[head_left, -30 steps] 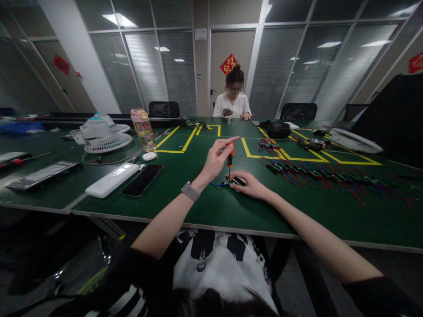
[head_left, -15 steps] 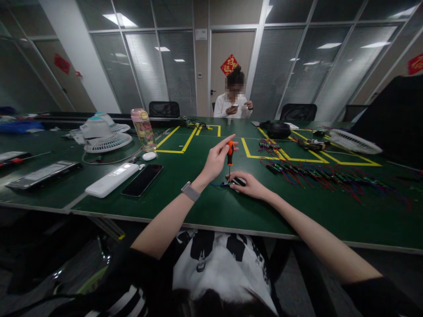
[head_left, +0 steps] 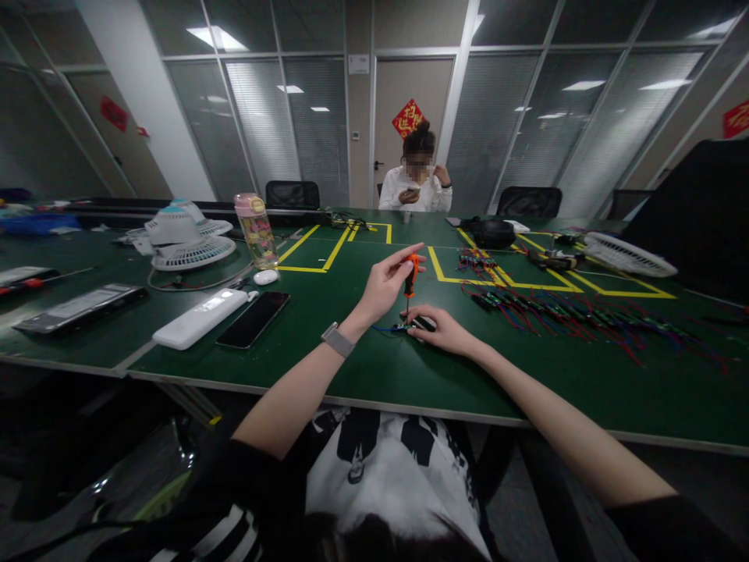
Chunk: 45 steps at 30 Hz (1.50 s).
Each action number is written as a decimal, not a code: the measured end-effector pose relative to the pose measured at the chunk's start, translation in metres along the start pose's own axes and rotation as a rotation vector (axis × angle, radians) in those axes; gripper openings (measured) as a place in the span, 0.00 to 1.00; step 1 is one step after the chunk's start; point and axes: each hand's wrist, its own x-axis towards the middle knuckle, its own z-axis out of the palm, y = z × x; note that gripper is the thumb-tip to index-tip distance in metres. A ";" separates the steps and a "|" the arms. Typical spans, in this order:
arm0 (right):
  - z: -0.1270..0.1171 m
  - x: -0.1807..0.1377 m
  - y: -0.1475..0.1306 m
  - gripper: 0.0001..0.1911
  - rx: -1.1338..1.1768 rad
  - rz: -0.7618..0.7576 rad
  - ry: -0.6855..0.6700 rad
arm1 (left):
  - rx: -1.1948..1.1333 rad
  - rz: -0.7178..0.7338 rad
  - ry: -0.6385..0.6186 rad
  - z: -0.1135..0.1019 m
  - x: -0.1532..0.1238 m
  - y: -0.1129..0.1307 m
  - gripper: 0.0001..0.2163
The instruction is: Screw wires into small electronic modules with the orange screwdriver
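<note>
One pink-lidded bottle (head_left: 257, 234) stands, contents unclear; left hand (head_left: 383, 287) grips a screwdriver (head_left: 409, 287), right hand (head_left: 443, 331) a board (head_left: 401, 328).

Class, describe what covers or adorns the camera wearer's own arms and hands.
The left hand and right hand are gloveless. A grey band, apparently a watch strap, circles the left wrist. Left sleeve and right sleeve are black; white stripes mark the left one.

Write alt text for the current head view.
Left hand holds a nearly upright orange-and-black screwdriver, tip at a wired circuit board touched by the right hand. More wired circuit boards lie farther right on the green table.
</note>
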 end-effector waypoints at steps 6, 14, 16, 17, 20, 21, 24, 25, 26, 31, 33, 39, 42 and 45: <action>0.000 0.000 0.001 0.06 0.016 0.010 0.008 | 0.083 0.054 0.070 0.000 -0.001 0.002 0.12; 0.001 0.000 0.002 0.07 0.013 0.020 0.011 | 0.085 0.043 0.070 0.001 0.000 -0.001 0.13; 0.001 0.000 0.002 0.08 0.007 0.012 0.010 | 0.120 0.061 0.077 0.000 0.000 -0.001 0.13; 0.001 0.000 0.002 0.08 0.005 0.008 0.009 | 0.110 0.063 0.056 0.000 0.000 -0.001 0.12; 0.001 0.000 0.002 0.07 -0.002 0.002 0.008 | 0.005 0.042 -0.041 -0.001 0.000 0.001 0.14; 0.001 0.000 0.003 0.07 -0.004 0.003 0.008 | -0.033 0.031 -0.060 -0.001 0.000 0.002 0.14; 0.002 0.000 0.004 0.08 -0.002 0.014 0.009 | -0.050 0.019 -0.015 -0.001 0.000 0.002 0.13; 0.002 -0.001 0.005 0.08 0.001 0.018 0.009 | -0.020 0.023 0.021 -0.001 0.000 0.001 0.13; 0.002 -0.001 0.005 0.08 0.004 0.022 0.009 | 0.016 0.028 0.059 -0.001 0.000 0.001 0.12; 0.002 -0.001 0.005 0.08 -0.001 0.020 0.011 | 0.103 0.043 0.090 -0.002 0.000 0.000 0.10; 0.001 -0.001 0.004 0.07 -0.007 0.010 0.007 | 0.052 0.032 0.015 -0.002 0.001 0.001 0.13; 0.002 0.000 0.005 0.07 -0.009 0.017 -0.001 | 0.061 0.014 0.012 -0.002 0.000 -0.001 0.15; 0.002 0.000 0.007 0.07 -0.016 0.016 0.000 | 0.200 0.066 0.085 -0.003 -0.001 -0.003 0.14; 0.002 0.000 0.007 0.07 -0.016 0.003 0.002 | 0.132 0.054 -0.009 -0.003 0.000 -0.004 0.15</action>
